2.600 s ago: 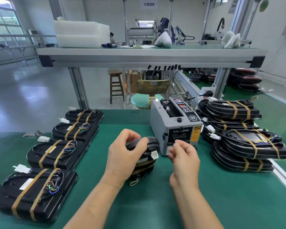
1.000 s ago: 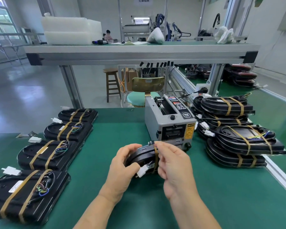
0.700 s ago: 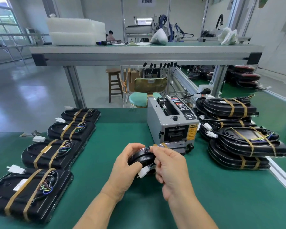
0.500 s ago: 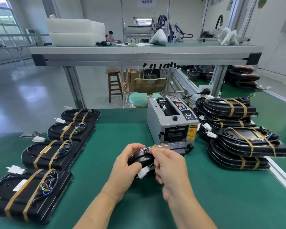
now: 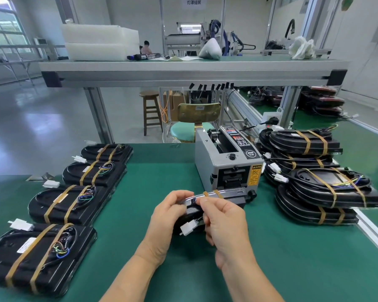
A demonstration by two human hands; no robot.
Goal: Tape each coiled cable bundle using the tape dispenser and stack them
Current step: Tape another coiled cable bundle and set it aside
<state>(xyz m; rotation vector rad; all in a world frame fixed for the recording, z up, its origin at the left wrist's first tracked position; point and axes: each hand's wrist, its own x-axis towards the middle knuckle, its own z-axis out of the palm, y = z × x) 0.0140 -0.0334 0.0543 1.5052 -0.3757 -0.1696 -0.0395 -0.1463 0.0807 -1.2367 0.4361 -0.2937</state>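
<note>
Though likely light, stiff, bundle (image 5: 192,210) is gripped edgewise by L hand (image 5: 168,214) near dispenser (image 5: 227,168). Rim's pinched by R hand (image 5: 224,221).

Black cable bundles (image 5: 70,203) banded in tan tape lie on a green tabletop (image 5: 162,175) beside a grey tape dispenser (image 5: 225,164).

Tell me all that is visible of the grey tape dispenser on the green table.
The tape dispenser is a grey box, metal by its look, with a black top panel, a black knob, a dark front slot and a yellow warning label. It stands upright on the green table, left of the stacked bundles. The held bundle hides its lower front edge.
</note>
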